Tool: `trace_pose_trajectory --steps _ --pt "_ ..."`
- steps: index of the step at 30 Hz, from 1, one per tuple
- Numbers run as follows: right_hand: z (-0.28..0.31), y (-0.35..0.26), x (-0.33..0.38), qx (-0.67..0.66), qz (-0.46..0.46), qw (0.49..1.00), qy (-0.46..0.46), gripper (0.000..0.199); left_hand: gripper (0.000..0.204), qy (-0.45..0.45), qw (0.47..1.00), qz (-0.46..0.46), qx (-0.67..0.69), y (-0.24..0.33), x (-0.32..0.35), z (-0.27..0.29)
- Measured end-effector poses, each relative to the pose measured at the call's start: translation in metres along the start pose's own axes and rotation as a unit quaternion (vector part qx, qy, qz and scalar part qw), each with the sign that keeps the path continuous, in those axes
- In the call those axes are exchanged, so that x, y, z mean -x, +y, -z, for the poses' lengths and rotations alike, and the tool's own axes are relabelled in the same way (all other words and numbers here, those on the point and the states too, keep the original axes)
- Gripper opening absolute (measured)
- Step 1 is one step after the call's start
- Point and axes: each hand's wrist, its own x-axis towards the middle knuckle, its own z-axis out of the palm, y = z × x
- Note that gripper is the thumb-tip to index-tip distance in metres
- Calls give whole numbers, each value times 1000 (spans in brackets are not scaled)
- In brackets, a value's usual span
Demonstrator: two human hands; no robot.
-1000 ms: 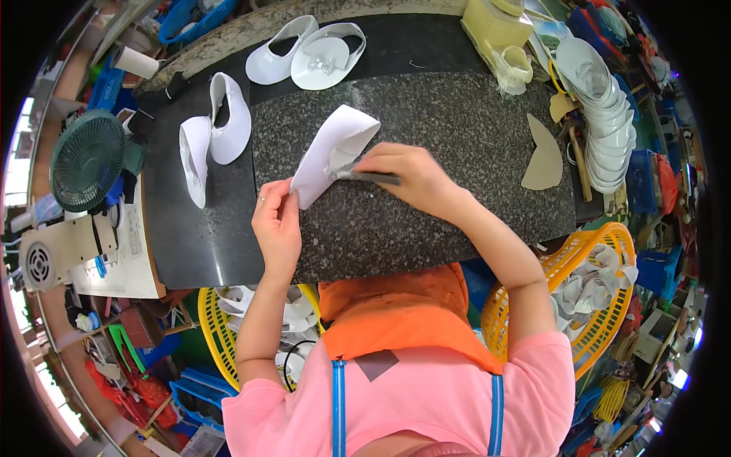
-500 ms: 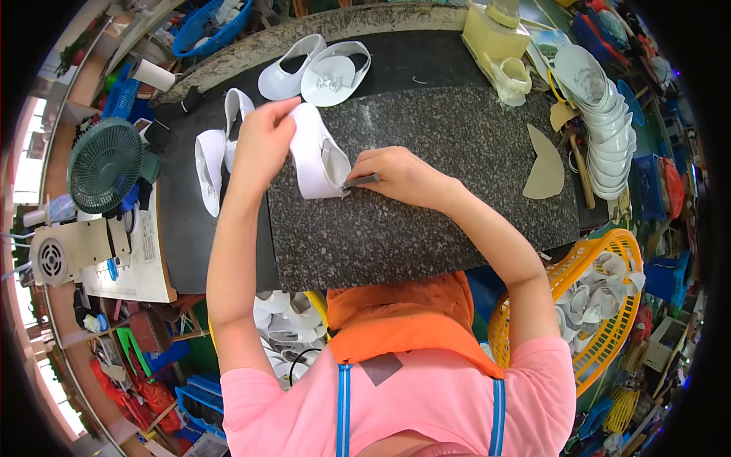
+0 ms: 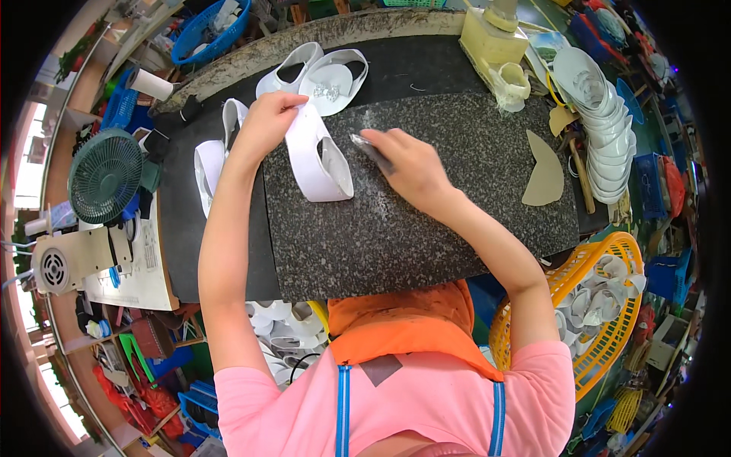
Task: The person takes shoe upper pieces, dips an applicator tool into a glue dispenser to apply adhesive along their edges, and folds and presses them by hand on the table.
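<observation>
My left hand (image 3: 268, 128) is closed in a pinch on the far end of a white shoe upper (image 3: 311, 174). The upper lies on a speckled dark stone slab (image 3: 449, 236), its opening facing right. Just right of it, my right hand (image 3: 415, 169) grips a small flat grey metal tool (image 3: 373, 154), blurred, whose exact kind I cannot make out. The tool is apart from the upper. Beyond the left hand rest more white uppers (image 3: 333, 82), one with a silvery patch inside. Another pair of white uppers (image 3: 209, 169) is partly hidden behind my left forearm.
A beige curved template (image 3: 543, 171) and a wooden-handled tool (image 3: 582, 177) lie at the right. Stacked white pieces (image 3: 601, 126) stand beyond them. A yellowish glue-crusted container (image 3: 495, 49) is at the back. A yellow basket (image 3: 562, 286) sits below right; a green fan (image 3: 105, 177) stands left.
My right hand has drawn the tool off the upper's near end and moved it farther away from me and to the right. The upper has shifted slightly; my left hand still holds it.
</observation>
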Motion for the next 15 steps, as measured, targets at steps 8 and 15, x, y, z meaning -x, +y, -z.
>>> trace_pose_trajectory --steps 8,15 --pt "1 -31 -10 -318 -178 918 -159 19 30 61 995 -14 78 52 92 -9" --pt "44 -39 14 -405 -297 842 -198 18 27 103 992 -37 62 55 110 -5"
